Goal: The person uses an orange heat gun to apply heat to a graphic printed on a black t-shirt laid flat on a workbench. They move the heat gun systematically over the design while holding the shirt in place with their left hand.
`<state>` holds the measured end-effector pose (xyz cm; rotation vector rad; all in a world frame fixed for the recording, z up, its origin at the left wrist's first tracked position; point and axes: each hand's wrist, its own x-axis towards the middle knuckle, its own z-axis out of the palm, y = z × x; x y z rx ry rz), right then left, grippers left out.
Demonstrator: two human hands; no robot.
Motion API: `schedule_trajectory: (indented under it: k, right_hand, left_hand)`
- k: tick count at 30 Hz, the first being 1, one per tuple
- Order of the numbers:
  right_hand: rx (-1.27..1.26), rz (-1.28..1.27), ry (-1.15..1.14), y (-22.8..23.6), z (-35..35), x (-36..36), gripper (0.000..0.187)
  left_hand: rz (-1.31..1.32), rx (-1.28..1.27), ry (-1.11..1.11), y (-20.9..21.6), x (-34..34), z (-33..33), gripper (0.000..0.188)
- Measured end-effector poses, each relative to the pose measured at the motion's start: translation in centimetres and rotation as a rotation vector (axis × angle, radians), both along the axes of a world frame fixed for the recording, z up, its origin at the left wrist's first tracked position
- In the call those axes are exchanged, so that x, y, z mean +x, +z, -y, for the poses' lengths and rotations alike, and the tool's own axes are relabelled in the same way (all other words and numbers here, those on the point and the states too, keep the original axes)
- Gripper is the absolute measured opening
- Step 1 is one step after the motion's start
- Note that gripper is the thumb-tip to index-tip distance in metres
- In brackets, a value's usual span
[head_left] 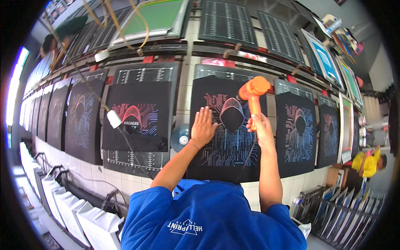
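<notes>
My left hand [203, 127] lies flat, fingers spread, on the left side of a black shirt [227, 156] printed with a hooded figure and circuit lines. My right hand [258, 125] grips the handle of an orange heat gun [253, 93], its barrel pointing at the print just above the hood. The gun's black cord [246, 160] drops down across the shirt.
A long tiled printing table [183, 96] carries a row of black printed shirts [135, 116] on gridded pallets. A round tape roll [181, 137] lies between two pallets. Framed screens [156, 18] lean behind. White bags [89, 221] hang lower left; stacked frames [346, 212] and a person in yellow [368, 162] at right.
</notes>
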<state>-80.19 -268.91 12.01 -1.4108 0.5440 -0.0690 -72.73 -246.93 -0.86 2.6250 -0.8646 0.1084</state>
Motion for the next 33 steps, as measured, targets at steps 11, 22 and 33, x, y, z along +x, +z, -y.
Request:
schedule_trajectory:
  k: [11,22,33]
  right_hand:
    - [0.025,-0.124,0.201,3.2,-5.0,-5.3,0.026]
    - [0.173,-0.183,0.552,4.7,-9.5,-13.5,0.038]
    - [0.198,-0.132,0.479,4.2,-4.2,-21.3,0.037]
  left_hand:
    - [-0.168,0.003,-0.325,1.4,-12.1,-6.8,0.065]
    - [0.472,-0.323,0.949,3.7,-9.9,-23.5,0.040]
    - [-1.464,-0.815,0.180,7.1,-20.4,-15.9,0.051]
